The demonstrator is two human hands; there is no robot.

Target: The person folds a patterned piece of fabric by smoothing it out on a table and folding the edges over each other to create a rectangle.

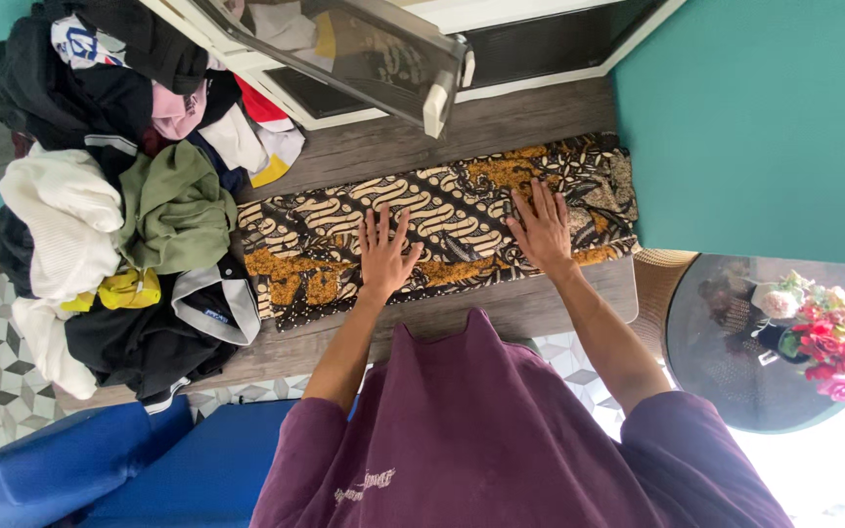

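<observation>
A long folded batik cloth (462, 200), brown, black and cream with orange patches, lies across the wooden table (501, 122). My left hand (385, 252) rests flat on it near the middle, fingers spread. Further right, my right hand (543, 227) also presses flat on the cloth with its fingers apart. Neither hand grips anything. My purple shirt fills the bottom of the view.
A big heap of mixed clothes (119, 186) covers the table's left end. A white cabinet with an open glass door (364, 49) hangs over the far edge. A teal wall (765, 117) stands right, with a round glass table and flowers (833, 332). Blue cushions (119, 469) lie lower left.
</observation>
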